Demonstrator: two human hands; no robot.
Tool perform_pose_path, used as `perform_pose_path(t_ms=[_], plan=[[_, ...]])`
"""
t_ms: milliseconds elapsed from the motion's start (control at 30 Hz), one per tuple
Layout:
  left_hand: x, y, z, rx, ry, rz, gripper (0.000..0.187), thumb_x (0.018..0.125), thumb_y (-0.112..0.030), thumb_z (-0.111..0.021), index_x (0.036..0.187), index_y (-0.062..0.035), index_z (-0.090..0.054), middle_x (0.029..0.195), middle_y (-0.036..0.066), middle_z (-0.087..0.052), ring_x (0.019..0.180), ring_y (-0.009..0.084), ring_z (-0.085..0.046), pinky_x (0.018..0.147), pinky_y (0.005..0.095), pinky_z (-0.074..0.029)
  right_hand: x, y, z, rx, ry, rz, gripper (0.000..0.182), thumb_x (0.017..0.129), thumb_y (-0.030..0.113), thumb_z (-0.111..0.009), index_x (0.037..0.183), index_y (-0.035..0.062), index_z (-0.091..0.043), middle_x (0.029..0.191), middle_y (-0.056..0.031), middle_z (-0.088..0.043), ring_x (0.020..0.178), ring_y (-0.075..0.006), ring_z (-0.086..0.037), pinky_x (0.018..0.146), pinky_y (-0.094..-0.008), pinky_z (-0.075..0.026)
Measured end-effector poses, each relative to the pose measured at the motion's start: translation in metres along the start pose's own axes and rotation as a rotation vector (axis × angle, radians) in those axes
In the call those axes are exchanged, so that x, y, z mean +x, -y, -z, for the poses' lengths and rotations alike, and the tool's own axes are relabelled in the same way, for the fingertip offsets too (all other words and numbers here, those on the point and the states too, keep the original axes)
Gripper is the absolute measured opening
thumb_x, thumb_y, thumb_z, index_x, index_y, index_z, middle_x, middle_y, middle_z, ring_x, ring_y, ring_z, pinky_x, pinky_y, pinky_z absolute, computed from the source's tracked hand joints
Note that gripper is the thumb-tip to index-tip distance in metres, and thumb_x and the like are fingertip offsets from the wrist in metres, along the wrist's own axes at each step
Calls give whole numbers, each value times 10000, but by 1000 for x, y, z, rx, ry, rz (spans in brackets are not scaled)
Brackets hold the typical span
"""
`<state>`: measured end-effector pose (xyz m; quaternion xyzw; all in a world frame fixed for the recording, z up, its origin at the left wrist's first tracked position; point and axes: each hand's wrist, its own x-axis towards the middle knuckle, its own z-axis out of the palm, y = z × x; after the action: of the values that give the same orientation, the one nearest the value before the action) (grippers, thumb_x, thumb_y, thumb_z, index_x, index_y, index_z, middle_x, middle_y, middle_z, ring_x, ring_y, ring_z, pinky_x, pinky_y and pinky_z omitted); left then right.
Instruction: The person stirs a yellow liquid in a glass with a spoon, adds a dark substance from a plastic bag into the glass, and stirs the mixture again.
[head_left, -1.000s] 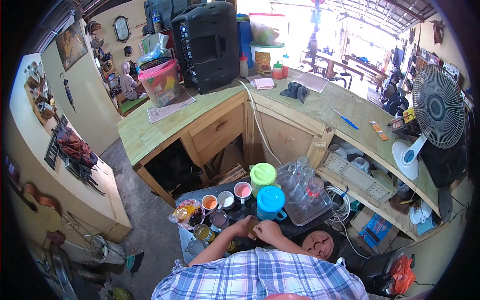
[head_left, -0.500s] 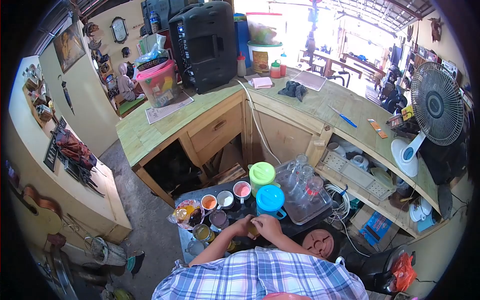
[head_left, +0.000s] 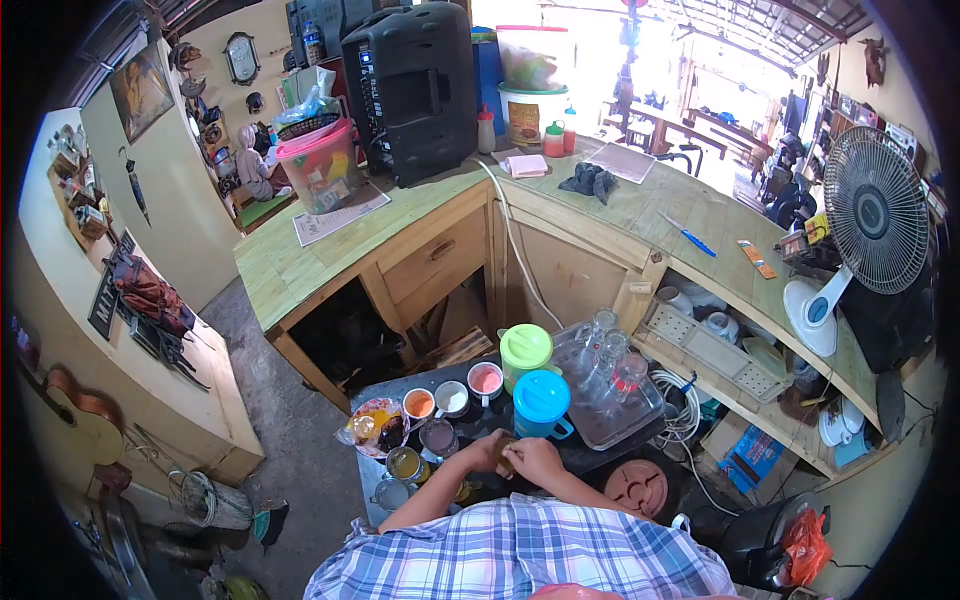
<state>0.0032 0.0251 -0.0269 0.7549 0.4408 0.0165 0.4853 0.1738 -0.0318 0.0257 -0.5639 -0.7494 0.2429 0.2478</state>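
My left hand (head_left: 487,453) and my right hand (head_left: 537,461) meet close to my body over the dark tabletop. Both are closed around a small yellow-green thing (head_left: 507,456), mostly covered by the fingers; its kind does not show. Just left of them stand a cup of purple-grey stuff (head_left: 438,437) and a glass with yellowish contents (head_left: 404,464). Behind are cups with orange (head_left: 418,404), white (head_left: 452,399) and pink contents (head_left: 485,381). A blue-lidded pitcher (head_left: 541,402) is right behind my hands, with a green-lidded pitcher (head_left: 525,352) beyond it.
Several upright glasses (head_left: 612,350) occupy a clear tray (head_left: 620,425) on the right. A patterned plate (head_left: 368,412) with yellow and dark items lies left. A wooden counter (head_left: 300,275) holding a black speaker (head_left: 412,95) wraps around ahead; a fan (head_left: 873,205) stands right.
My right hand's fingers have shifted slightly over the small yellow-green thing. Both hands stay together in nearly the same place, and the cups and pitchers have not moved.
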Motion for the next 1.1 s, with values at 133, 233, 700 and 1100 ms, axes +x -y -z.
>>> perform_pose_path(t_ms=[133, 233, 700, 1100], plan=[[-3, -3, 1, -28, 2, 1, 1022, 496, -264, -904, 1329, -47, -353, 1240, 174, -543, 1154, 315, -533, 957, 389, -445, 3, -5, -1, 34, -108, -2, 201, 805, 268, -632, 830, 86, -716, 785, -147, -652, 711, -336, -633, 639, -431, -506], [-2, -3, 1, 2, 16, 25, 1014, 501, -274, -902, 1324, -47, -355, 1242, 175, -541, 1156, 316, -532, 960, 388, -441, -2, -7, -3, -78, 86, -5, 193, 802, 256, -635, 830, 83, -715, 773, -141, -647, 699, -336, -629, 627, -432, -504], [-1, -3, 0, -11, 11, 13, 1047, 487, -290, -906, 1330, -35, -341, 1245, 185, -535, 1161, 322, -526, 963, 388, -438, 6, -8, -5, 59, -82, 72, 204, 811, 246, -625, 824, 60, -707, 770, -138, -637, 714, -330, -623, 636, -422, -500], [-4, -4, 0, -13, 2, 10, 1019, 504, -285, -901, 1325, -52, -344, 1216, 177, -551, 1143, 320, -536, 958, 390, -437, 2, -11, -8, -46, 18, 11, 190, 809, 241, -623, 814, 73, -711, 805, -128, -651, 728, -329, -630, 648, -425, -509]])
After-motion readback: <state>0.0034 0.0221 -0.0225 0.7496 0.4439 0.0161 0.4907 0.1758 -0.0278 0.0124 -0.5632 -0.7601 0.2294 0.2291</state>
